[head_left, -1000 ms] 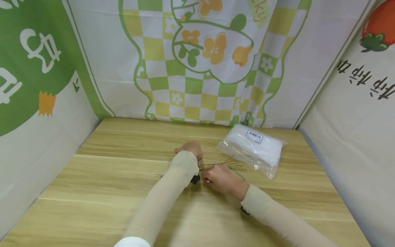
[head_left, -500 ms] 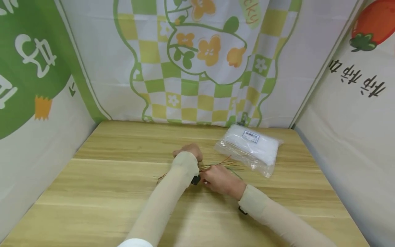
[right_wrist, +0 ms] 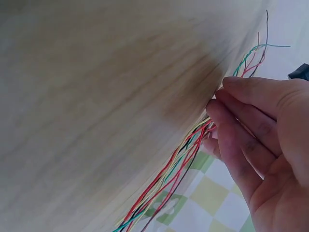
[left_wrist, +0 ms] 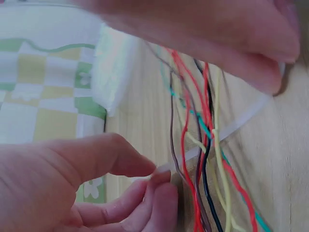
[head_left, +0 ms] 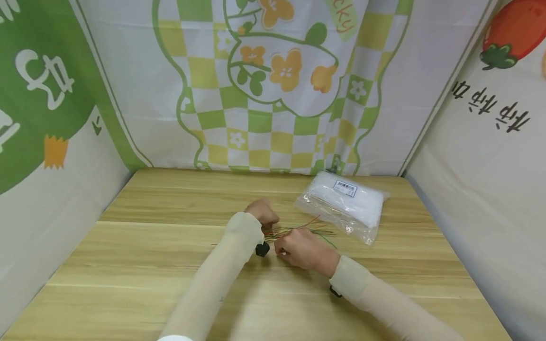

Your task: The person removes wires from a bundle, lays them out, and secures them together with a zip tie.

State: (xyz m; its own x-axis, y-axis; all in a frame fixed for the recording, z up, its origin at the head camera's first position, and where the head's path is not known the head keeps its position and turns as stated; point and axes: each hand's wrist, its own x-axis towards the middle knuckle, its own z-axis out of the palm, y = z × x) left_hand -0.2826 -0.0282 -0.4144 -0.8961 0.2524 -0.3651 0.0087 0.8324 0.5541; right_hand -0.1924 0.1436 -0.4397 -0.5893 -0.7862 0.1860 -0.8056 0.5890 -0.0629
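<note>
A loose bundle of thin red, black, yellow, green and brown wires [left_wrist: 206, 121] lies mid-table, between my hands in the head view. A narrow translucent white cable tie [left_wrist: 241, 122] crosses beneath the wires in the left wrist view. My left hand [head_left: 262, 213] pinches one end of it between thumb and fingers, on the far side of the bundle. On the near side, my right hand [head_left: 304, 248] pinches the tie's other end, mostly covered by its fingers. Seen from the right wrist, the wires [right_wrist: 169, 176] run just behind the right fingertips.
A clear plastic bag [head_left: 345, 199] with white contents and a barcode label lies at the back right of the wooden table [head_left: 128, 265]. Printed cloth walls [head_left: 273, 118] rise behind the table and on both sides. A small black wrist camera [head_left: 262, 249] sits at the left cuff.
My left hand has turned at the wrist, and its fingers now point down toward the wires. The right hand stays nearly in place. The head view has shifted slightly.
</note>
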